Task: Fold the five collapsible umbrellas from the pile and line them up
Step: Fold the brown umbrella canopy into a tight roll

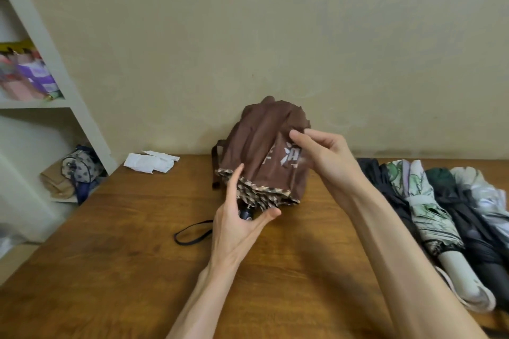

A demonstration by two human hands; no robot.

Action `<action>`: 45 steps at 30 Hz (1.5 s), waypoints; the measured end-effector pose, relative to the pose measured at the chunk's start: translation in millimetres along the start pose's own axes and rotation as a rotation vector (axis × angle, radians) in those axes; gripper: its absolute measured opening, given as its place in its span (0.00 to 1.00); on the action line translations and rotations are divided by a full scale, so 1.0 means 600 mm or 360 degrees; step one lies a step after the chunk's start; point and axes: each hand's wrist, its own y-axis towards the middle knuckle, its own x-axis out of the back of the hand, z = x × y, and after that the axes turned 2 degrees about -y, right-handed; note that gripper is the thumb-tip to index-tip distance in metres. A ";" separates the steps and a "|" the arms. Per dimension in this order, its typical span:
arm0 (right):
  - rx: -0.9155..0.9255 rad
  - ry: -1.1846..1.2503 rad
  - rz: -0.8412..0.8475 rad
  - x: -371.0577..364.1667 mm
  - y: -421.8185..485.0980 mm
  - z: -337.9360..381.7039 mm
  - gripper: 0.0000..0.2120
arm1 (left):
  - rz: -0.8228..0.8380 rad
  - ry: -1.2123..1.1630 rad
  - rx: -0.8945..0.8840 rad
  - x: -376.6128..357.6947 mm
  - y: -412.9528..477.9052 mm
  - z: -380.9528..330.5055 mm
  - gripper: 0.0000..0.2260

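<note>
The left hand (239, 224) grips the handle (246, 213) of the brown umbrella (259, 146), which is held tilted just above the table (124, 270), mid-table and near the wall. The right hand (323, 158) pinches a canopy fold near the top. Four folded umbrellas (421, 201) lie side by side at right. Likely risks: the loose pleats slip from the pinch and bunch, leaving a lumpy roll, or the hanging tie strap (216, 168) gets trapped under a fold

We see a wooden counter (124, 270), white crumpled paper (150, 164) at its far edge, black strap loop (192, 234) mid-left, row of folded umbrellas (422, 197) touching at right
</note>
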 end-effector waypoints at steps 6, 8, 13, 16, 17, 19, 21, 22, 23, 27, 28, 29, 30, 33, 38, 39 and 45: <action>0.0176 -0.0394 0.0031 -0.009 0.005 -0.013 0.11 | -0.0103 0.0137 0.0063 -0.021 -0.009 -0.007 0.35; 0.0336 -0.0617 0.0107 -0.006 0.004 -0.015 0.18 | -0.0141 0.0120 0.0056 -0.023 -0.007 -0.005 0.28; 0.0594 -0.0859 -0.0206 -0.001 0.019 -0.026 0.27 | -0.0181 0.0117 0.0035 -0.022 -0.007 -0.007 0.24; 0.0628 -0.0940 -0.0402 0.001 0.030 -0.022 0.26 | -0.0156 0.0057 0.0065 -0.021 -0.006 -0.004 0.23; 0.0641 -0.1029 -0.0440 0.001 0.034 -0.021 0.23 | -0.0149 0.0048 0.0073 -0.021 -0.005 -0.004 0.22; 0.0647 -0.1179 -0.0467 -0.005 0.040 -0.019 0.21 | -0.0145 0.0043 0.0065 -0.021 -0.005 -0.003 0.21; 0.0634 -0.1335 -0.0424 -0.011 0.048 -0.014 0.26 | -0.0144 0.0031 0.0048 -0.021 -0.005 -0.003 0.19; 0.0600 -0.1405 -0.0377 -0.014 0.052 -0.010 0.30 | -0.0148 0.0022 0.0042 -0.021 -0.005 -0.004 0.20; 0.0548 -0.1448 -0.0324 -0.017 0.056 -0.007 0.33 | -0.0152 0.0022 0.0026 -0.021 -0.006 -0.004 0.21; 0.0433 -0.1497 -0.0306 -0.024 0.067 -0.012 0.37 | -0.0200 0.0060 -0.0021 -0.027 -0.010 -0.006 0.41; 0.0422 -0.1504 -0.0341 -0.025 0.068 -0.013 0.37 | -0.0208 0.0070 -0.0030 -0.028 -0.012 -0.005 0.46; 0.0410 -0.1509 -0.0372 -0.026 0.069 -0.013 0.37 | -0.0211 0.0099 -0.0055 -0.027 -0.012 -0.004 0.50; 0.0406 -0.1522 -0.0394 -0.026 0.071 -0.013 0.37 | -0.0206 0.0149 -0.0086 -0.024 -0.012 -0.005 0.51; 0.0453 -0.1608 -0.0417 -0.028 0.073 -0.015 0.38 | -0.0144 0.0341 -0.0157 -0.017 -0.009 -0.003 0.44; 0.0563 -0.1319 -0.0223 -0.014 0.077 -0.013 0.39 | -0.0183 0.0349 -0.0260 -0.017 -0.007 0.005 0.30; 0.0624 -0.1198 -0.0188 -0.007 0.077 -0.013 0.36 | -0.0206 0.0322 -0.0239 -0.016 -0.007 0.007 0.29; 0.0741 -0.1217 -0.0230 0.013 0.074 0.007 0.06 | -0.0238 0.0252 -0.0199 -0.012 -0.004 0.010 0.29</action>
